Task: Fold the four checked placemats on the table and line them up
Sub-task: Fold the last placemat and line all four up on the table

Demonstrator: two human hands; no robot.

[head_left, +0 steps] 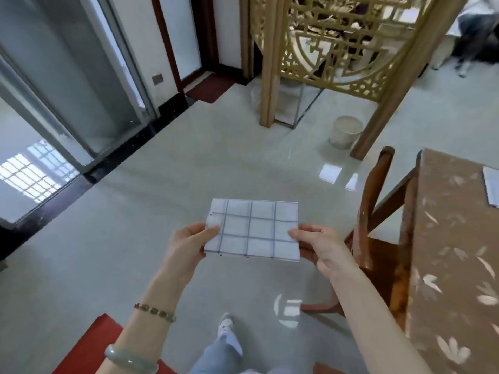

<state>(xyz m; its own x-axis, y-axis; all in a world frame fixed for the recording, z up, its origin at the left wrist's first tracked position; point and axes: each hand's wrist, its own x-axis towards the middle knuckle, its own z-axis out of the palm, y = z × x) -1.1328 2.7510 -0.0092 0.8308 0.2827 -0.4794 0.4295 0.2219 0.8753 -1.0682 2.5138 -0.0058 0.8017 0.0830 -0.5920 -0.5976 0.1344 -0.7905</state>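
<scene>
I hold a folded white placemat with a blue check (256,228) flat in the air above the floor, away from the table. My left hand (189,245) pinches its left edge, thumb on top. My right hand (317,245) pinches its right edge the same way. A corner of another checked placemat (492,188) lies on the table at the far right edge of the view. The other placemats are out of sight.
The table (456,238) with a brown leaf-patterned cloth stands at the right, a wooden chair (370,211) tucked against it. A white bucket (347,132) sits on the tiled floor by a gold lattice screen (337,49). A red mat (91,346) lies at lower left.
</scene>
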